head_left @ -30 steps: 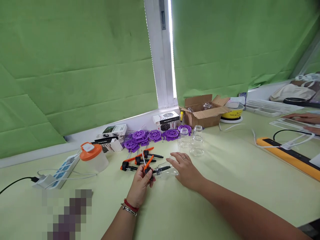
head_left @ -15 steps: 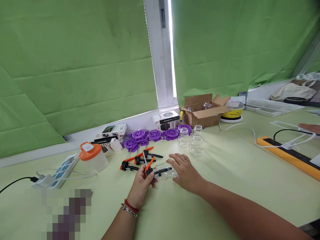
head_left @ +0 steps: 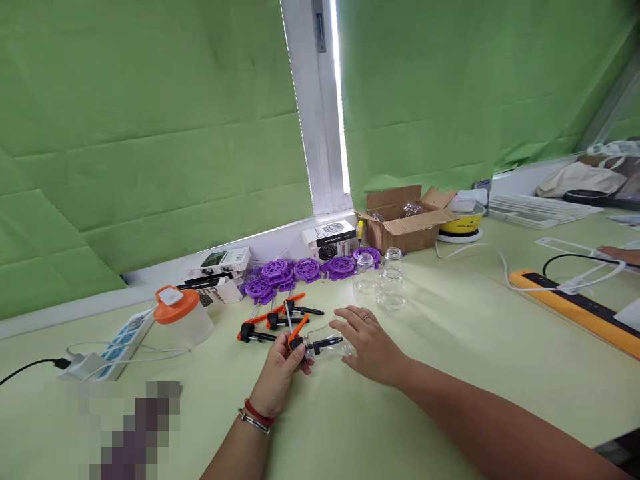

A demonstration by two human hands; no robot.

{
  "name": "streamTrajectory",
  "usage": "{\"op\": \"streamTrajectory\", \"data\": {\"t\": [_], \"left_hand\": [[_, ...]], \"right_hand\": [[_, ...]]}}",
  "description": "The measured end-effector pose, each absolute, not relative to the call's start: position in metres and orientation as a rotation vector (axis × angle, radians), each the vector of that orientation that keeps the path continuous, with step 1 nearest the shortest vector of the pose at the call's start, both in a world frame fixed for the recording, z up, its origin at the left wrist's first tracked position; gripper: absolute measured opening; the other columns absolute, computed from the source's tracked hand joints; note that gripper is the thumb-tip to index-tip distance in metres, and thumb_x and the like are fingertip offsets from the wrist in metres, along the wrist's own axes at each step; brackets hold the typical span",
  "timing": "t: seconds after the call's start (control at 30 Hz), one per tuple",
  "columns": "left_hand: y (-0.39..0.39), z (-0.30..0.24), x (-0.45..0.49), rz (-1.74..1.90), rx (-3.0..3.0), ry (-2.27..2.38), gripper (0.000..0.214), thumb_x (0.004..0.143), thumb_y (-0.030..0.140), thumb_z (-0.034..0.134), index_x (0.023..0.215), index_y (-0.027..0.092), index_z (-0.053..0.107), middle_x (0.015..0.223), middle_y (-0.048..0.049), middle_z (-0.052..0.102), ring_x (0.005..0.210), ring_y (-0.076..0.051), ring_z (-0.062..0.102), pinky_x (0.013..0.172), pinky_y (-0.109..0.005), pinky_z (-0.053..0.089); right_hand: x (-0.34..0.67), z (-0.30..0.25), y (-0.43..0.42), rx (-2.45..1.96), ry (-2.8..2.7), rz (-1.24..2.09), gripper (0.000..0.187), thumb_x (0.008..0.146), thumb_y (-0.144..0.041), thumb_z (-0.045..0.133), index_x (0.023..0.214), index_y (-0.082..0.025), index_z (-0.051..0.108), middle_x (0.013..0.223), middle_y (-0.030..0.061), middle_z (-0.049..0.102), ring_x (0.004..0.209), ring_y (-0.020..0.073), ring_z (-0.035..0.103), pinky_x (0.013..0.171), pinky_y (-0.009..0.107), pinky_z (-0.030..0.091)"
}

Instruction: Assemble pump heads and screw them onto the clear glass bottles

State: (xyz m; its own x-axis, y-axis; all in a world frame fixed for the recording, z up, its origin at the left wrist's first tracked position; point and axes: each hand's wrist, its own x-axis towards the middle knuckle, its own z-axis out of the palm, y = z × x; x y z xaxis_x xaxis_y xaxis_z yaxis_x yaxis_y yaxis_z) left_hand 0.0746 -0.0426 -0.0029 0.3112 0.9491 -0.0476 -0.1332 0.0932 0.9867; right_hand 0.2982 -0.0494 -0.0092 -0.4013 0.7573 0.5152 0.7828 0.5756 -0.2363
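My left hand (head_left: 277, 377) is closed round an orange and black clamp (head_left: 299, 335), whose black tip reaches into the mouth of a clear jar (head_left: 334, 343) lying on its side. My right hand (head_left: 369, 345) rests over that jar, fingers curved on it and steadying it on the pale green table (head_left: 450, 373). Just beyond my hands lie more orange and black clamps (head_left: 273, 319). Behind them is a heap of purple plastic wheels (head_left: 300, 272). Two clear jars (head_left: 380, 283) stand upright to the right of the wheels.
An orange-lidded tub (head_left: 181, 315) and a white power strip (head_left: 113, 343) sit at left. Small boxes (head_left: 220, 272) line the wall. A cardboard box (head_left: 407, 217) and a yellow bowl (head_left: 463, 223) stand behind. An orange strip (head_left: 575, 308) runs along the right, by another person's hand (head_left: 620, 253).
The view has shifted slightly left. My hands stay on the clamp and the lying jar, with the clamp tip a little further toward the jar. The other person's hand has drawn back.
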Motion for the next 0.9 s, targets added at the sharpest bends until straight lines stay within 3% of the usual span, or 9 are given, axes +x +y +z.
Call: {"op": "streamTrajectory", "data": {"t": [0.23,0.4,0.63,0.9], "left_hand": [[-0.046,0.003,0.078,0.919,0.94,0.919,0.035,0.078,0.039,0.066,0.1,0.018,0.049,0.089,-0.0046,0.066,0.075,-0.018,0.069,0.069,-0.029,0.054],[-0.048,0.004,0.083,0.943,0.84,0.937,0.038,0.079,0.047,0.062,0.098,0.019,0.045,0.091,-0.0092,0.069,0.072,-0.022,0.071,0.063,-0.03,0.054],[-0.049,0.004,0.088,1.03,0.863,1.023,0.038,0.079,0.053,0.059,0.091,0.02,0.047,0.077,-0.0069,0.069,0.059,-0.019,0.068,0.049,-0.026,0.05],[-0.05,0.001,0.092,1.087,0.793,1.052,0.034,0.077,0.05,0.063,0.092,0.02,0.052,0.085,-0.0062,0.066,0.07,-0.022,0.069,0.055,-0.03,0.054]], "right_hand": [[0.297,-0.009,-0.051,-1.184,-2.218,-0.054,0.057,0.063,-0.021,0.069,0.119,-0.02,0.055,0.129,0.0108,0.051,0.121,0.0307,0.041,0.102,0.045,0.031],[0.295,-0.008,-0.053,-1.132,-2.191,-0.066,0.06,0.064,-0.027,0.07,0.121,-0.018,0.052,0.126,0.0122,0.053,0.119,0.0306,0.042,0.101,0.045,0.033],[0.294,-0.011,-0.053,-1.058,-2.179,-0.127,0.058,0.063,-0.033,0.072,0.115,-0.018,0.053,0.124,0.0123,0.054,0.116,0.0305,0.045,0.099,0.045,0.035],[0.293,-0.015,-0.053,-1.043,-2.198,-0.154,0.055,0.061,-0.033,0.073,0.11,-0.018,0.054,0.122,0.0127,0.053,0.114,0.0311,0.044,0.098,0.045,0.034]]}}
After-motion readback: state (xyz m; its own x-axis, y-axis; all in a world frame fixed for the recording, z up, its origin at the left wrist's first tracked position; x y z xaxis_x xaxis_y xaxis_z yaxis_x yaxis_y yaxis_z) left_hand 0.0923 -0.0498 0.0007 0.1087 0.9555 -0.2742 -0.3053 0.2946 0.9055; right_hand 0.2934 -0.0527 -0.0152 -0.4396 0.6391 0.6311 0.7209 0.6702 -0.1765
